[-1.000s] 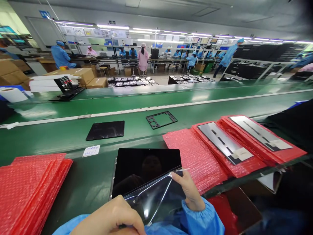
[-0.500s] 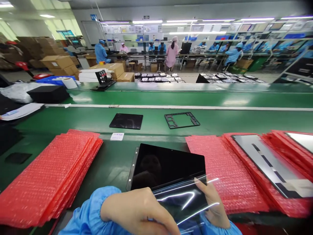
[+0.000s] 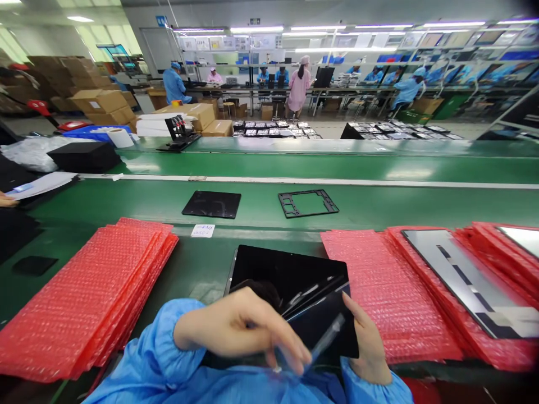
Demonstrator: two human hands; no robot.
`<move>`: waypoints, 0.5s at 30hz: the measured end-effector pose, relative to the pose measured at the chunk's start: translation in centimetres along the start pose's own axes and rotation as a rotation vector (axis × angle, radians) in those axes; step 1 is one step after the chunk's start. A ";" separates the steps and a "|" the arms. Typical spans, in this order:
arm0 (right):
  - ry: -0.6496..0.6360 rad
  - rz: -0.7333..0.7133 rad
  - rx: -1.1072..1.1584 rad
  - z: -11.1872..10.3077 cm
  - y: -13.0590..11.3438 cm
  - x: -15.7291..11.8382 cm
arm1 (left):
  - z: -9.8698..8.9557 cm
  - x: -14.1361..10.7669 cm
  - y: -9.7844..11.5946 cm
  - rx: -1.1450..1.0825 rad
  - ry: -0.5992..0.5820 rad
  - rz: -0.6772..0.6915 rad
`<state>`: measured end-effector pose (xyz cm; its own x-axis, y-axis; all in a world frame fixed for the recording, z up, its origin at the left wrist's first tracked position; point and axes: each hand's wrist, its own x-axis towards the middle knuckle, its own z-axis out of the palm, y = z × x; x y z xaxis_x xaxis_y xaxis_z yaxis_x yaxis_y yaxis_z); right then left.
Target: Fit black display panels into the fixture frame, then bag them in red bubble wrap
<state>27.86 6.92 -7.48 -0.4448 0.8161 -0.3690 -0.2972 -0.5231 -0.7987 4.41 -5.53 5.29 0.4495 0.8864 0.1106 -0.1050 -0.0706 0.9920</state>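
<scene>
A black glossy panel (image 3: 290,266) is tilted low in the middle of the view, its right edge held by my right hand (image 3: 368,342), thumb on the front. My left hand (image 3: 248,325) reaches across the panel's lower part, fingers bent together and somewhat blurred. Between its fingertips and the panel's right side runs a clear film (image 3: 324,336), lifted off the glass in folds. The panel's lower left part is hidden behind my left hand and blue sleeve.
Red bubble bags (image 3: 92,297) lie at left, and more bubble bags (image 3: 379,292) at right beside a silver-backed panel (image 3: 455,280). Beyond are a black panel (image 3: 211,204), a black frame (image 3: 308,203) and a paper label (image 3: 202,230). People work far behind.
The clear film has been drawn down and leftward, baring more of the panel's right side. My left hand has risen slightly. The panel sits a little more to the left.
</scene>
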 end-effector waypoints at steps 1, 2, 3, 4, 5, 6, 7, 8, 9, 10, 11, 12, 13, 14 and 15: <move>-0.025 0.039 0.021 0.2 0.1 0.1 | -0.6 0.3 0.1 -0.084 0.090 0.004; -0.061 0.095 0.047 0.5 0.2 0.2 | -1.4 0.8 0.2 -0.155 0.182 0.011; -0.102 0.151 0.074 1.0 0.2 0.2 | -2.2 1.3 0.1 -0.214 0.270 0.020; -0.138 0.168 0.096 1.5 0.2 0.2 | -3.0 1.9 0.1 -0.265 0.346 0.025; -0.156 0.159 0.107 2.0 0.3 0.2 | -3.9 2.6 -0.1 -0.312 0.410 0.028; -0.162 0.133 0.114 2.4 0.3 0.2 | -4.8 3.3 -0.3 -0.358 0.461 0.029; -0.159 0.108 0.117 2.8 0.4 0.3 | -5.6 4.1 -0.5 -0.405 0.497 0.030; -0.155 0.091 0.121 3.0 0.4 0.3 | -6.4 4.7 -0.8 -0.448 0.526 0.023; -0.157 0.083 0.127 3.3 0.5 0.3 | -7.0 5.3 -1.0 -0.482 0.551 0.009; -0.161 0.080 0.132 3.4 0.5 0.3 | -7.6 5.8 -1.3 -0.511 0.574 -0.007; -0.168 0.078 0.132 3.5 0.6 0.2 | -8.1 6.2 -1.6 -0.533 0.597 -0.025; -0.173 0.072 0.127 3.5 0.6 0.2 | -8.5 6.5 -1.9 -0.548 0.620 -0.048; -0.176 0.059 0.119 3.5 0.5 0.2 | -8.9 6.6 -2.3 -0.559 0.644 -0.069; -0.177 0.046 0.110 3.5 0.4 0.2 | -9.1 6.7 -2.5 -0.566 0.663 -0.087; -0.178 0.035 0.104 3.5 0.4 0.2 | -9.3 6.7 -2.8 -0.572 0.673 -0.101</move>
<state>24.66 6.04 -6.15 -0.5960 0.7456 -0.2979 -0.3608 -0.5802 -0.7302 -0.56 4.86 2.68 -0.1171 0.9698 -0.2139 -0.6009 0.1023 0.7927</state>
